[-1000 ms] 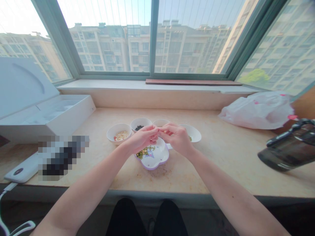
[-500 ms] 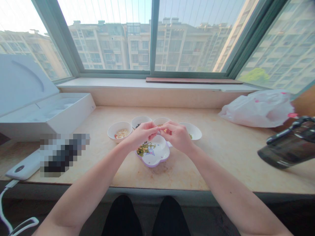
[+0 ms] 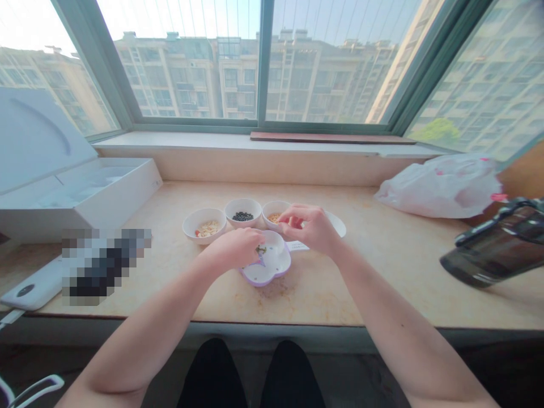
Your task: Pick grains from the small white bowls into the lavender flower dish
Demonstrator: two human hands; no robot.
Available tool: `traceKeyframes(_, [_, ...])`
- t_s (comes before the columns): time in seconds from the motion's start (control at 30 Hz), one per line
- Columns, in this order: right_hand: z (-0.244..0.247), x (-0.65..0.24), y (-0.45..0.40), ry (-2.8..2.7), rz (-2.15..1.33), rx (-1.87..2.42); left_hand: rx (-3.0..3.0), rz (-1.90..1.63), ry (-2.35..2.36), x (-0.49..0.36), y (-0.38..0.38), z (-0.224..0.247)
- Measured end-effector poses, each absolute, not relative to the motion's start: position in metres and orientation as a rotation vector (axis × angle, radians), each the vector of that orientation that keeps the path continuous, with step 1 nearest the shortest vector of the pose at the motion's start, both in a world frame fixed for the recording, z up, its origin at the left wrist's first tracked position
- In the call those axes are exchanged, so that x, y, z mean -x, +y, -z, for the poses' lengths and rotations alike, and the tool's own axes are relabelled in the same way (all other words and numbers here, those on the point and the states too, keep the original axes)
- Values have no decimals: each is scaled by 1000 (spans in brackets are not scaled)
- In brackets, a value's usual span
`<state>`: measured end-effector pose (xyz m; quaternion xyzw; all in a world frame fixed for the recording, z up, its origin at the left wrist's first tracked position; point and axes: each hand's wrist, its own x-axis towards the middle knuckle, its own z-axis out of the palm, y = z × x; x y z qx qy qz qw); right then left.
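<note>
My left hand (image 3: pixel 242 248) is over the left part of a white, purple-rimmed flower-shaped dish (image 3: pixel 276 266), its fingers pointing down and largely hidden, covering most of the mixed beans there. Above the right edge of a bowl of orange-yellow grains (image 3: pixel 272 216) is my right hand (image 3: pixel 306 225), fingers curled together; whatever they pinch is too small to make out. Black beans fill the bottom of the middle bowl (image 3: pixel 243 216). Pale slices with a bit of red lie in the left bowl (image 3: pixel 204 228). A fourth white bowl (image 3: pixel 339 224) is partly behind my right hand.
An open white box (image 3: pixel 123 190) stands at the left, with a white device (image 3: pixel 32 288) and a pixelated dark item in front. At the right are a white plastic bag (image 3: pixel 442 184) and a dark transparent jug (image 3: pixel 488 252). A window sill runs behind.
My hands, together above the dish before, have parted. The left has lowered over the beans in the dish; the right has shifted slightly right. The black beans now show fully.
</note>
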<state>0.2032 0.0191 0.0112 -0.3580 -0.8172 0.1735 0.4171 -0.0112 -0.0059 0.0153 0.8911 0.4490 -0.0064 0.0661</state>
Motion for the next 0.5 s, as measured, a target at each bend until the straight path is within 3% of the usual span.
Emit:
traceKeyframes(0.17, [-14,-207,21,-2060,-413,913,-2719,10,1434,3,-10,-1])
traceKeyframes(0.5, [-17,-209,19,-2076,-380,934,-2657,-404,1305,-2,-1,20])
